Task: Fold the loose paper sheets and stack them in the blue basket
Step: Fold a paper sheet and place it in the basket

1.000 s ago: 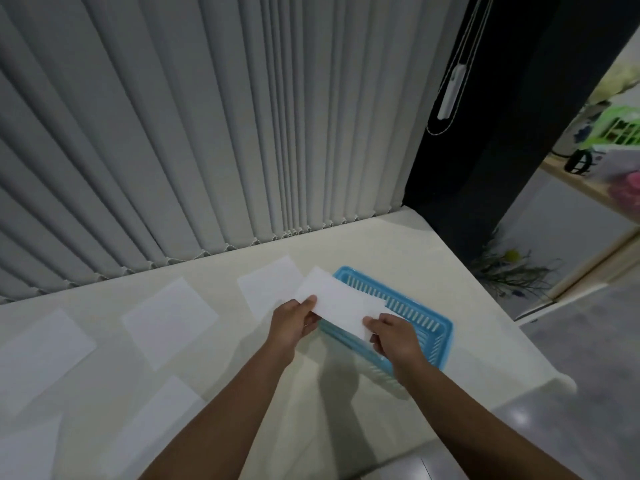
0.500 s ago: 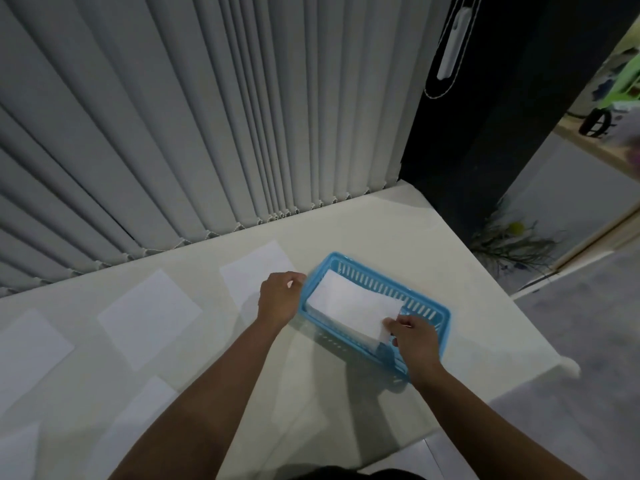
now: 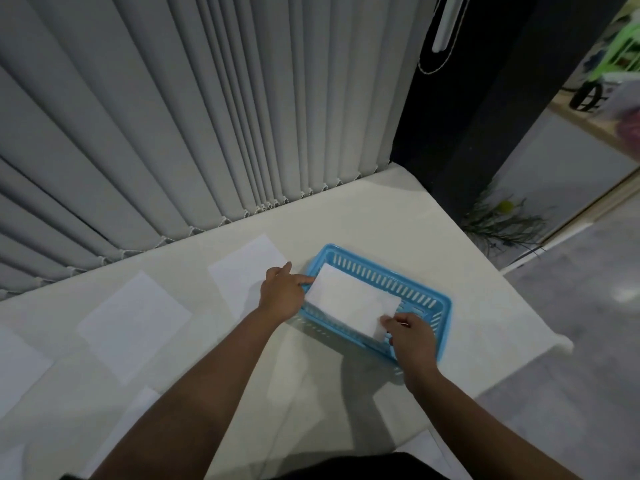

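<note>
Right hand [image 3: 412,337] fingers [image 3: 389,321] are pinching the near corner of the folded sheet [image 3: 351,301]; left hand [image 3: 282,292] fingers [image 3: 304,280], loosely spread, are touching its far-left edge. Sheet is lying inside the blue basket [image 3: 440,306] on the table [image 3: 398,216], loose sheets [image 3: 133,322] lying to the left.

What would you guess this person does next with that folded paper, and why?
Probably let go of it. The folded paper already lies in the blue basket, with the left hand at its left edge and the right hand pinching its near right corner. Several unfolded sheets, such as the nearest sheet, wait on the table.
</note>
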A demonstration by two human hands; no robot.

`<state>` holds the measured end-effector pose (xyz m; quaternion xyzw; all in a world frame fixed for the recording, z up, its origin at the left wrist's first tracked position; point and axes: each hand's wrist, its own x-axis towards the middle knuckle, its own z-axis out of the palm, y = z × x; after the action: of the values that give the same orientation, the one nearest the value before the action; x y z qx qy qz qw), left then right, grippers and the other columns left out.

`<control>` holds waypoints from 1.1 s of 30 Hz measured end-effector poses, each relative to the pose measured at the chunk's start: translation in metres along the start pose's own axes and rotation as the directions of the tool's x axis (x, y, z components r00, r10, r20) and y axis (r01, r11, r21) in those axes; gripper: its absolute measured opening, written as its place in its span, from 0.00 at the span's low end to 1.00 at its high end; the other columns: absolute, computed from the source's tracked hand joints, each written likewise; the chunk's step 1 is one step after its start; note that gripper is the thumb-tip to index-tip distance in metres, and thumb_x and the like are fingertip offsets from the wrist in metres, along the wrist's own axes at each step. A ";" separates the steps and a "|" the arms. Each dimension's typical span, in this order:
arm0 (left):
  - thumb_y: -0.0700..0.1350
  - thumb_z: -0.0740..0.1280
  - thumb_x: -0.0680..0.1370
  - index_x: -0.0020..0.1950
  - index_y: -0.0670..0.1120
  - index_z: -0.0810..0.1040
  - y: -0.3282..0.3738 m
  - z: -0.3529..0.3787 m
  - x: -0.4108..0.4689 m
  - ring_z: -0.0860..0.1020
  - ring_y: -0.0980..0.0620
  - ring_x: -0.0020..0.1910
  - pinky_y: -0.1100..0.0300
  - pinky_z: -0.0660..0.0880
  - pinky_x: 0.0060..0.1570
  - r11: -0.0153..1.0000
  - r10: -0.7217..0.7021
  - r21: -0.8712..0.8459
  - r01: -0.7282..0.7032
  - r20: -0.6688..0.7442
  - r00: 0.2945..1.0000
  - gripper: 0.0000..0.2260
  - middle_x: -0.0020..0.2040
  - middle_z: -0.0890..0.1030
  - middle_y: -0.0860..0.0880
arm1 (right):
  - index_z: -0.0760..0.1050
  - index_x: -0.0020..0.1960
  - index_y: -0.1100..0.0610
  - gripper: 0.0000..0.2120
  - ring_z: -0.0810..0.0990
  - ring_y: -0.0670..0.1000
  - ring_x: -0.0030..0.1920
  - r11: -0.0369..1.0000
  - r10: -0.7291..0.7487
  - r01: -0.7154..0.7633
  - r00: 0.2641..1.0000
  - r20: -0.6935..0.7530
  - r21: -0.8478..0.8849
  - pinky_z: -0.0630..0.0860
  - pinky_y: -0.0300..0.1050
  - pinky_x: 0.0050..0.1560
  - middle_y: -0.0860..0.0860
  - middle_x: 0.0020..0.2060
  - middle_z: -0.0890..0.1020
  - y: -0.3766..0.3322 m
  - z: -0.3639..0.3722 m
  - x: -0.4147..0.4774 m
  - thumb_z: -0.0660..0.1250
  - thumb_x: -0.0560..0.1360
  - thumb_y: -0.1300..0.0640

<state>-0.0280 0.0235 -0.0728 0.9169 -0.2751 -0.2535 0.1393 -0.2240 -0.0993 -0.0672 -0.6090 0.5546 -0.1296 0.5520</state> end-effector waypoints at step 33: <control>0.63 0.41 0.79 0.78 0.50 0.40 0.009 0.050 -0.011 0.41 0.48 0.78 0.45 0.31 0.70 0.852 0.357 0.409 -0.328 0.005 0.934 0.31 0.80 0.42 0.49 | 0.39 0.78 0.51 0.40 0.39 0.54 0.78 0.259 -0.341 0.575 0.806 0.484 -0.776 0.34 0.57 0.73 0.50 0.79 0.42 0.024 0.013 0.012 0.27 0.71 0.34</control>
<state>-0.0673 0.0167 -0.1066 0.8704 -0.4750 -0.1295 0.0000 -0.2225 -0.0974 -0.0968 -0.9493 0.2671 0.1004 0.1315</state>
